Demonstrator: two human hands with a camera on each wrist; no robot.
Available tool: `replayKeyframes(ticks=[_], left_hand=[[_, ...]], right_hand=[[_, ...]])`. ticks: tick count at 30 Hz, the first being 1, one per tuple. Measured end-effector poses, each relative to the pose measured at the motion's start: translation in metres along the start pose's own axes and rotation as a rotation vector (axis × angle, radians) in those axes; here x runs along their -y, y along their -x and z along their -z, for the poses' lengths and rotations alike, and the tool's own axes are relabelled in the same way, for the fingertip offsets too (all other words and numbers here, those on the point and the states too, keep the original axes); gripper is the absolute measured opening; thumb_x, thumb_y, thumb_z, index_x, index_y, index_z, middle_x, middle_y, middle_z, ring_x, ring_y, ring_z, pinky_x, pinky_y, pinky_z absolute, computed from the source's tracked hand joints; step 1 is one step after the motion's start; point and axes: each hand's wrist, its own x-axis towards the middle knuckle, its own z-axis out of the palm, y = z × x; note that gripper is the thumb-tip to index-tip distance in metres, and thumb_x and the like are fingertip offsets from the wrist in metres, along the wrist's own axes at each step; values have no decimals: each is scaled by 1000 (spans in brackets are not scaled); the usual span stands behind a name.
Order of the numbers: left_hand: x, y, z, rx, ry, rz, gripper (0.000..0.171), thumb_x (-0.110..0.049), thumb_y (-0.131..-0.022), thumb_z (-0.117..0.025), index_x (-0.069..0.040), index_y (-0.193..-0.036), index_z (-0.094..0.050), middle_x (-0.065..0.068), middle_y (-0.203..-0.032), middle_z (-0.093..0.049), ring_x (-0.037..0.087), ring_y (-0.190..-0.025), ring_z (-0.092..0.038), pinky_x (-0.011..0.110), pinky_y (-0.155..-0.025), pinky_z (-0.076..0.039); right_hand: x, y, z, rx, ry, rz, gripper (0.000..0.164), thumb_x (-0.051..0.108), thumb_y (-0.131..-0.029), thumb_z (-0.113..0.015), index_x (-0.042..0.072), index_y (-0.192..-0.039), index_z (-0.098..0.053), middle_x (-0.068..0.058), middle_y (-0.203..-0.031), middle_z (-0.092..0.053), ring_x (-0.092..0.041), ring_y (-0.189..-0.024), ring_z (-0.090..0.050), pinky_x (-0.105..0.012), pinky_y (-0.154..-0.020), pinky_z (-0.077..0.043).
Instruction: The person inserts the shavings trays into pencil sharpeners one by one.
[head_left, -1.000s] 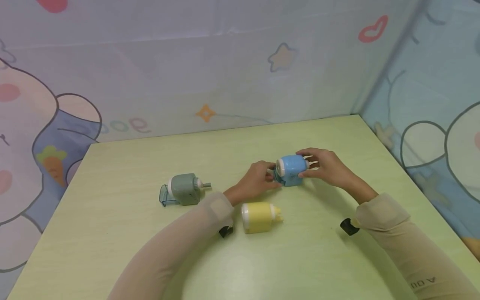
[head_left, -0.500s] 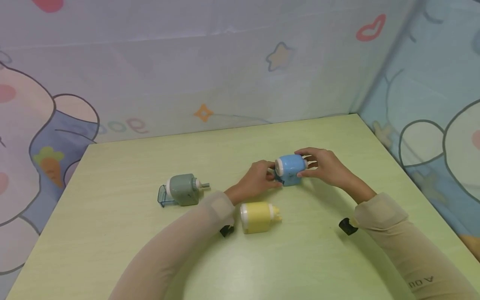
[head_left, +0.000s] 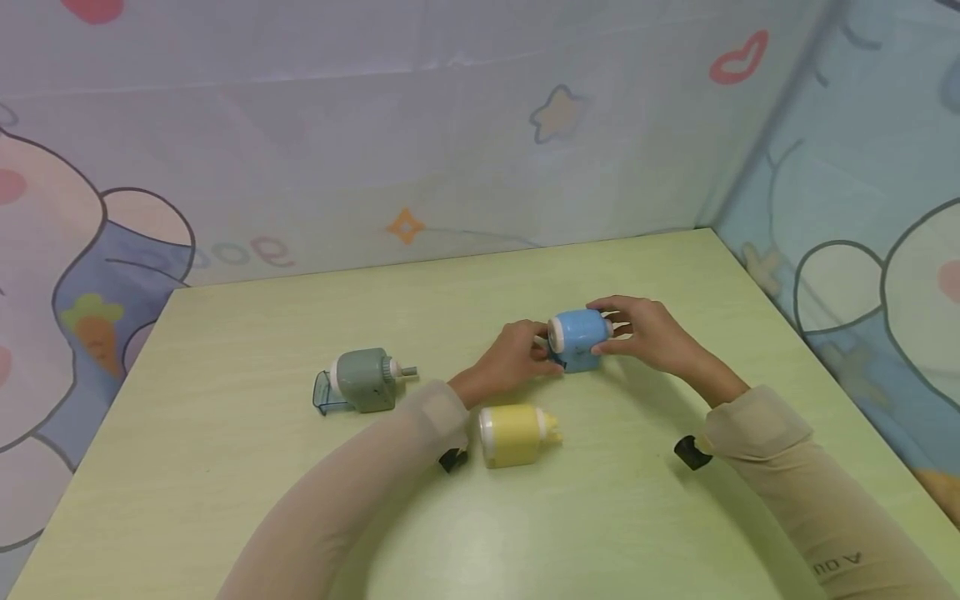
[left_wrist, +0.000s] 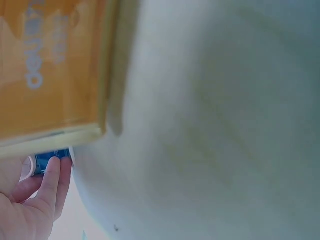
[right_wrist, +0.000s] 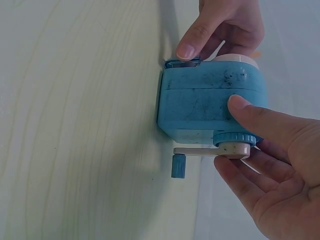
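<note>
A blue hand-crank pencil sharpener (head_left: 579, 332) stands near the middle right of the table, between both hands. My right hand (head_left: 648, 332) grips it from the crank side; in the right wrist view the thumb presses its flank and fingers reach round by the crank (right_wrist: 200, 151). My left hand (head_left: 513, 357) is at its other end, the thumb on the front of the clear shavings drawer (right_wrist: 182, 63), with fingers curled beside it. The drawer sits almost flush with the body. In the left wrist view, left-hand fingertips touch the blue drawer end, partly hidden by an orange box-like thing.
A yellow pencil sharpener (head_left: 512, 436) lies close to my left forearm. Farther left stands a grey-green pencil sharpener (head_left: 363, 380) with its clear drawer (head_left: 330, 393) pulled out. A printed cloth wall (head_left: 465, 150) backs the pale table (head_left: 247, 483).
The clear drawer has slid into the blue pencil sharpener under my left hand. My right hand keeps its grip. The whole view has drifted slightly.
</note>
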Motion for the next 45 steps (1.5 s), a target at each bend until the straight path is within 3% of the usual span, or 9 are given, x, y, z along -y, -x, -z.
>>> replayKeyframes(ticks=[6,34,41,45], left_hand=[[2,-1,0,1,17,6,53,-19,-74,-76,0,-118,-54,7,-110,-59,4,-86,-57,16,-70,-46],[5,1,-7,-47,49,27,51,-21,-71,-77,0,-111,-53,7,-103,-60,4,-81,-57,16,-67,-47],[1,1,-6,-60,-42,13,52,-26,-72,-78,-2,-112,-54,2,-94,-59,7,-73,-55,17,-60,-46],[-3,2,-1,-81,-122,2,63,-30,-70,-79,0,-119,-52,5,-102,-57,12,-74,-55,17,-60,-45]], right_hand=[[0,-1,0,0,3,8,58,10,-73,-76,-1,-123,-49,-19,-118,-53,-31,-97,-55,-42,-76,-50],[3,0,-4,1,-3,2,58,7,-72,-76,-2,-123,-49,-19,-117,-53,-30,-96,-56,-38,-74,-51],[2,0,-1,17,-10,-12,58,8,-73,-76,-1,-123,-49,-19,-118,-52,-31,-100,-54,-39,-76,-50],[1,1,3,22,-19,-16,57,9,-73,-76,0,-123,-49,-19,-119,-51,-33,-102,-53,-42,-78,-49]])
